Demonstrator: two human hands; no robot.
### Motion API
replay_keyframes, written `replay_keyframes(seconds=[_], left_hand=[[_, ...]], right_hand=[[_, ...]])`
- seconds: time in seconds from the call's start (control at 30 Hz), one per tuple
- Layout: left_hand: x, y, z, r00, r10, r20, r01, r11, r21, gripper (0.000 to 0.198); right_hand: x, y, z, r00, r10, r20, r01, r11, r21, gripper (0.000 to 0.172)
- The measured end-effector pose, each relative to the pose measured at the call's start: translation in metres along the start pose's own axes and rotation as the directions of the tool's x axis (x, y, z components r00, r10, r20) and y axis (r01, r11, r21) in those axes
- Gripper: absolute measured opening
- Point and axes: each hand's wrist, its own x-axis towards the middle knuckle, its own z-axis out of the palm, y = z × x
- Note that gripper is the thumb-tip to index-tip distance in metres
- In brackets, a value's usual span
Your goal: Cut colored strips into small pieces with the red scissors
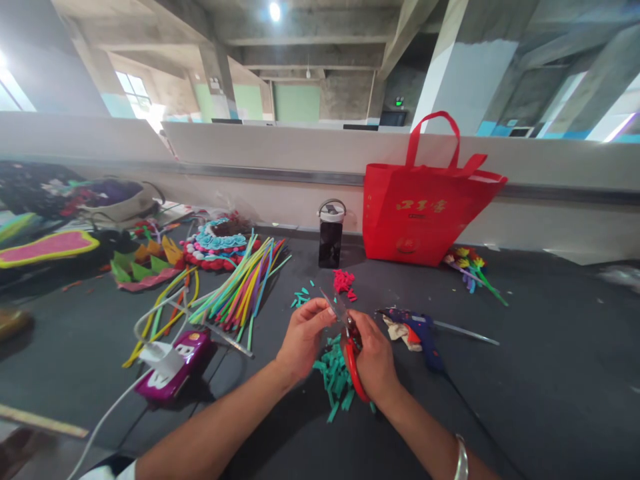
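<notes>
My right hand (373,357) is closed around a pair of red-handled scissors (354,367), whose blades point up and to the left. Close to the blades, my left hand (306,339) has its thumb and fingers pinched together; what they hold is too small or hidden to make out. Below and between the hands lies a heap of green cut strips (334,377). Beyond the fingertips sit a small pile of red pieces (343,283) and, to its left, a few scattered teal bits (301,298).
A bundle of coloured pipe cleaners (245,287) and a purple power strip (175,367) lie to the left. A blue glue gun (423,332) rests on the right. Behind stand a dark bottle (331,243) and a red bag (420,220).
</notes>
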Motion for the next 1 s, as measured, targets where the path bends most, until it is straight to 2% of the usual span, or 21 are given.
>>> replay_keyframes(seconds=[0.5,0.7,1.0], left_hand=[[0.0,0.002,0.001,1.0,0.028,-0.011,-0.028,0.998,0.056,0.012],[0.0,0.002,0.0,0.998,0.057,0.009,-0.058,0.998,0.017,0.012],[0.001,0.001,0.0,0.999,0.038,-0.006,-0.038,0.998,-0.056,0.015]], right_hand=[[0.0,-0.009,-0.005,0.998,0.062,0.005,-0.062,0.993,0.1,0.03],[0.002,-0.002,-0.001,0.998,0.017,-0.052,-0.017,1.0,0.007,0.037],[0.001,-0.002,-0.003,0.999,0.032,0.025,-0.03,0.998,-0.048,0.041]])
